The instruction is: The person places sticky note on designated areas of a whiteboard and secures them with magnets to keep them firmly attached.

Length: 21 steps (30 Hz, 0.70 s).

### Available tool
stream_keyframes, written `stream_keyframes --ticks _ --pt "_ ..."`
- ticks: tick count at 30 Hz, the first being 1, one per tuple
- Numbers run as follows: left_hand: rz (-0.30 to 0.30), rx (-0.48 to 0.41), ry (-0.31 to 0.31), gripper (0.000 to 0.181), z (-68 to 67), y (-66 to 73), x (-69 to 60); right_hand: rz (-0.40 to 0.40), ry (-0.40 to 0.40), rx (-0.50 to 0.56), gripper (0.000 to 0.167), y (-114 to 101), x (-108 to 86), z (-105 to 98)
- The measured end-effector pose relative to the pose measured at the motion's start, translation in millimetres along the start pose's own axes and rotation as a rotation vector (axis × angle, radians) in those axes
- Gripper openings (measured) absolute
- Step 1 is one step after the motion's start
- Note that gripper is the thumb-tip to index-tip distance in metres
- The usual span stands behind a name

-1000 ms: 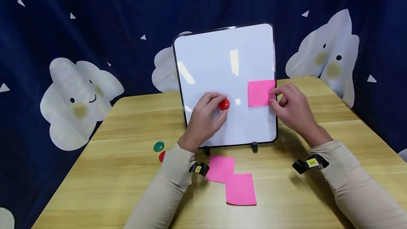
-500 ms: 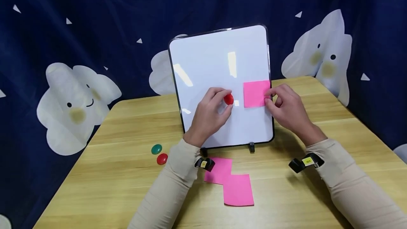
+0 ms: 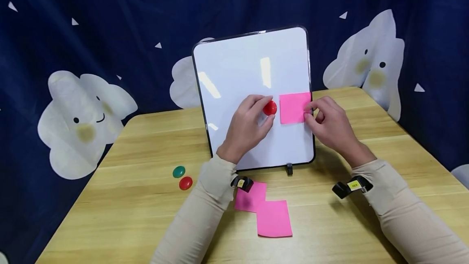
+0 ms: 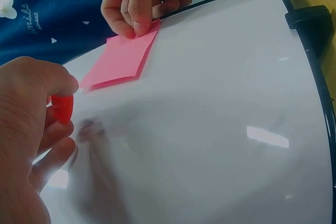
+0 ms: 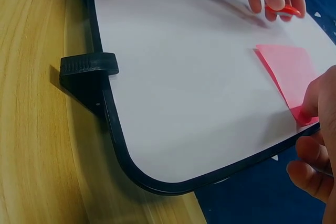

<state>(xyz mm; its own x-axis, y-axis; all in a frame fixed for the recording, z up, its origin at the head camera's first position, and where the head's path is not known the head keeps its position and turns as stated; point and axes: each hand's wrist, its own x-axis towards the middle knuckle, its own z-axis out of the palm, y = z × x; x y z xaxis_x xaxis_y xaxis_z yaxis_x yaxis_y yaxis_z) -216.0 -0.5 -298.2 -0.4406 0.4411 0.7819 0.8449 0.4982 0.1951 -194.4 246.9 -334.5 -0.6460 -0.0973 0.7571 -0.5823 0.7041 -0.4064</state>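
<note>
My left hand pinches a round red magnet between thumb and fingers, just left of a pink sticky note. In the left wrist view the magnet appears apart from the board's surface. My right hand pinches the note's right edge at the right rim of a whiteboard. The right wrist view has this note against the board, with one long edge lifted a little. The board stands tilted back in black clip feet.
Two overlapping pink sticky notes lie on the wooden table in front of the board. A green magnet and another red magnet lie left of my left sleeve. Behind the table hangs a dark blue curtain.
My left hand has carried the red magnet rightward and slightly up, nearer the pink note. My right hand stays at the note's right edge. The head view has shifted slightly.
</note>
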Motion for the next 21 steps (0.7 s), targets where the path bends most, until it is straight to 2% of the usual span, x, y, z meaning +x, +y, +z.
stream_keyframes --ticks 8,13,21 --pt "0.021 0.038 -0.021 0.038 4.7 2.5 8.0 -0.005 -0.006 0.003 0.014 2 -0.3 1" --pt "0.051 0.096 -0.048 0.039 7.5 5.9 17.8 -0.019 0.000 0.005 0.014 3 0.1 0" --pt "0.031 0.153 -0.116 0.044 13.4 10.6 26.9 0.017 -0.030 -0.012 0.014 2 -0.5 0"
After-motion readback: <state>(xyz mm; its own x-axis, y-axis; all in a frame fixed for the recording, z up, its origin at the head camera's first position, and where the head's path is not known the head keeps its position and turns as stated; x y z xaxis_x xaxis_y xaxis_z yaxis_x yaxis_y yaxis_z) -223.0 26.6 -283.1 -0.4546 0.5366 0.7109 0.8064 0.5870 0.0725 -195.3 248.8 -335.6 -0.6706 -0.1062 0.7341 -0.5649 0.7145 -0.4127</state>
